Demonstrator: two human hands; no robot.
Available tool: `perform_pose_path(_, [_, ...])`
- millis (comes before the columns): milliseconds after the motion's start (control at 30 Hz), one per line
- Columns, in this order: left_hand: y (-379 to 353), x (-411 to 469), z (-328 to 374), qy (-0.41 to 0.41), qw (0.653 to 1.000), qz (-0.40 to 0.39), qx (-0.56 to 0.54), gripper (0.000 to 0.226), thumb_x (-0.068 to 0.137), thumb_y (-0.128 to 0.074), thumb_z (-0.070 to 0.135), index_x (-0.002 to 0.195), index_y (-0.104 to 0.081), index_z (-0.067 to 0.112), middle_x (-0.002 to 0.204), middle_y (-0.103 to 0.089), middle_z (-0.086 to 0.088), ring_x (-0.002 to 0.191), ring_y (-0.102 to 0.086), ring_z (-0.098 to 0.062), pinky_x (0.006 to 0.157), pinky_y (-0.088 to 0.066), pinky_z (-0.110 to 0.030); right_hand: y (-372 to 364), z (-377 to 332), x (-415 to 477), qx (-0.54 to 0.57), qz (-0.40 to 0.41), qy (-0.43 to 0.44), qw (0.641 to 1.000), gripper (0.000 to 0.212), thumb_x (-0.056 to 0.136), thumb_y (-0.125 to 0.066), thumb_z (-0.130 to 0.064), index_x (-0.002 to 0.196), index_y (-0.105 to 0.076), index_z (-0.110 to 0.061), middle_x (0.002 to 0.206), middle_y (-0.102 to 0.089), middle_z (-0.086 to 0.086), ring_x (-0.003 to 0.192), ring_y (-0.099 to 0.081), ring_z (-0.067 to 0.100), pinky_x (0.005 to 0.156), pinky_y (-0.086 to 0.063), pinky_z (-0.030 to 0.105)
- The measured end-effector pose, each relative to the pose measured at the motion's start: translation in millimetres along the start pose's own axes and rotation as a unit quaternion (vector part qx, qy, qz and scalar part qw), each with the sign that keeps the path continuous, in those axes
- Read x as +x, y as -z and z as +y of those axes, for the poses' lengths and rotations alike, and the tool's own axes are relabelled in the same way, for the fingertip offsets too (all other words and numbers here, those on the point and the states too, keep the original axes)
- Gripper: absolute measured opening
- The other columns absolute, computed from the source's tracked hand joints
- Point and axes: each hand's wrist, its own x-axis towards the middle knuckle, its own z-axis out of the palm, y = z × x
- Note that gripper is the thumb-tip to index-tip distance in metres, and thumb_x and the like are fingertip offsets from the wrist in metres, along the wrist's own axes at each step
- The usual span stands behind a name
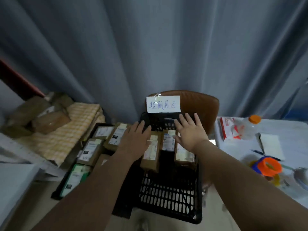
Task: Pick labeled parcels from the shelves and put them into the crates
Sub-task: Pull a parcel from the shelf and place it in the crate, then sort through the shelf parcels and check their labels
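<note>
In the black slotted plastic crate [168, 194] the near floor lies bare; three white-labelled brown cardboard parcels [150, 157] fill the far half. Behind it rises a brown leather chair back [200, 104], left of it a second black crate [55, 195] packed with parcels, right of it a cluttered white table [293, 130].

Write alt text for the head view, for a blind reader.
The left hand and right hand, both open, reach over labeled parcels in a black crate near a handwritten sign. More parcels lie in a second crate beside it.

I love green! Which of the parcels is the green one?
The flat green-edged parcel at the near end of the left black crate; every other parcel is brown cardboard.
</note>
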Motion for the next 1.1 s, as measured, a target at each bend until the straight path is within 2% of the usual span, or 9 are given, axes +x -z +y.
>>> perform_pose_path(133, [70.2, -48.6, -20.2, 0.067, 0.994, 0.079, 0.025, 0.060, 0.099, -0.035, 0.046, 0.151, -0.017, 0.024, 0.159, -0.013, -0.007, 0.145, -0.014, -0.026, 0.115, -0.016, -0.039, 84.7, -14.7, -6.1, -0.003, 0.069, 0.042, 0.997, 0.064, 0.100, -0.024, -0.052, 0.153, -0.010, -0.019, 0.161, -0.007, 0.009, 0.148, -0.003, 0.028, 0.118, 0.002, 0.051])
perform_pose_path(300, [138.7, -105.8, -54.5, 0.138, 0.980, 0.137, 0.043, 0.060, 0.099, -0.033, 0.047, 0.152, -0.014, 0.025, 0.160, -0.010, -0.006, 0.146, -0.010, -0.024, 0.117, -0.013, -0.038, 160.9, -59.9, -13.1, 0.028, 0.166, 0.125, 0.978, 0.061, 0.100, -0.026, -0.049, 0.152, -0.015, -0.020, 0.160, -0.014, 0.007, 0.147, -0.010, 0.025, 0.117, 0.002, 0.046])
perform_pose_path(500, [172.7, -192.9, -107.3, 0.225, 0.957, 0.159, 0.085, 0.062, 0.098, -0.033, 0.049, 0.152, -0.012, 0.026, 0.160, -0.007, -0.006, 0.146, -0.008, -0.024, 0.117, -0.009, -0.037, 206.7, -145.0, -26.9, 0.069, 0.208, 0.214, 0.952, 0.060, 0.100, -0.026, -0.049, 0.153, -0.015, -0.021, 0.160, -0.012, 0.006, 0.147, -0.009, 0.024, 0.119, 0.001, 0.044])
perform_pose_path(600, [179.9, -249.3, -139.4, 0.265, 0.944, 0.175, 0.092, 0.062, 0.098, -0.035, 0.048, 0.152, -0.016, 0.025, 0.159, -0.010, -0.007, 0.146, -0.010, -0.026, 0.117, -0.009, -0.038, 234.8, -203.2, -37.9, 0.089, 0.234, 0.279, 0.927, 0.059, 0.100, -0.028, -0.048, 0.152, -0.017, -0.021, 0.160, -0.011, 0.006, 0.147, -0.009, 0.023, 0.118, 0.000, 0.043])
perform_pose_path(700, [183.4, -310.7, -173.5, 0.306, 0.926, 0.185, 0.116, 0.062, 0.097, -0.040, 0.047, 0.151, -0.022, 0.021, 0.157, -0.019, -0.011, 0.144, -0.018, -0.030, 0.116, -0.016, -0.041, 265.8, -269.1, -54.9, 0.115, 0.262, 0.342, 0.895, 0.059, 0.100, -0.028, -0.048, 0.152, -0.018, -0.021, 0.160, -0.012, 0.006, 0.147, -0.010, 0.022, 0.119, -0.001, 0.041])
perform_pose_path(767, [183.9, -355.5, -196.6, 0.336, 0.911, 0.195, 0.139, 0.060, 0.093, -0.050, 0.044, 0.146, -0.036, 0.018, 0.151, -0.033, -0.015, 0.138, -0.031, -0.034, 0.112, -0.026, -0.044, 284.0, -316.4, -70.1, 0.135, 0.278, 0.380, 0.872, 0.058, 0.100, -0.029, -0.048, 0.152, -0.021, -0.022, 0.160, -0.015, 0.005, 0.147, -0.011, 0.022, 0.120, -0.002, 0.040])
perform_pose_path(900, [177.7, -446.6, -248.2, 0.386, 0.880, 0.214, 0.173, 0.060, 0.078, -0.073, 0.041, 0.129, -0.058, 0.015, 0.132, -0.056, -0.017, 0.119, -0.055, -0.037, 0.093, -0.048, -0.047, 311.3, -413.7, -104.2, 0.175, 0.296, 0.442, 0.829, 0.055, 0.099, -0.037, -0.044, 0.149, -0.029, -0.024, 0.158, -0.022, 0.004, 0.145, -0.018, 0.021, 0.119, -0.004, 0.038])
perform_pose_path(1100, [166.2, -553.5, -320.7, 0.430, 0.856, 0.226, 0.177, 0.060, 0.073, -0.078, 0.033, 0.126, -0.059, 0.011, 0.127, -0.059, -0.019, 0.111, -0.059, -0.040, 0.088, -0.050, -0.047, 330.5, -541.8, -134.1, 0.209, 0.301, 0.478, 0.798, 0.054, 0.098, -0.042, -0.040, 0.149, -0.026, -0.027, 0.159, -0.018, -0.001, 0.145, -0.016, 0.017, 0.116, 0.000, 0.029])
